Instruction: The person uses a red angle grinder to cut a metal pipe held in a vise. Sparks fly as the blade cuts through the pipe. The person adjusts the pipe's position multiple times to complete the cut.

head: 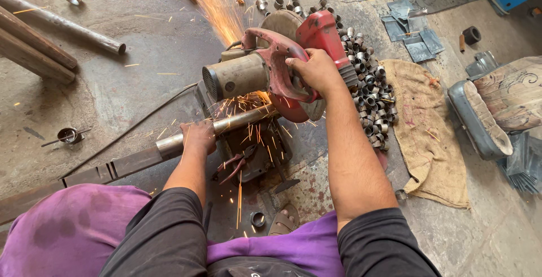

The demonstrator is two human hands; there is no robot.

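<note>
Purple-clad knees up front, left hand [197,137] is gripping the steel pipe [226,126] in the vise, right hand [317,73] is wrapping the chop saw [271,71] handle mid-cut, sparks flying. Probably needs steady downward pressure until the ring drops.

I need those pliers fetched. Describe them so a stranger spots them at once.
Start at the red chop saw throwing sparks. Below its blade, on the dark saw base, beside the left hand, lie the pliers. Their red handles set them apart.

The lone head camera looked steeply down from close above, facing forward over the chop saw [282,68] and floor [141,45].
</note>
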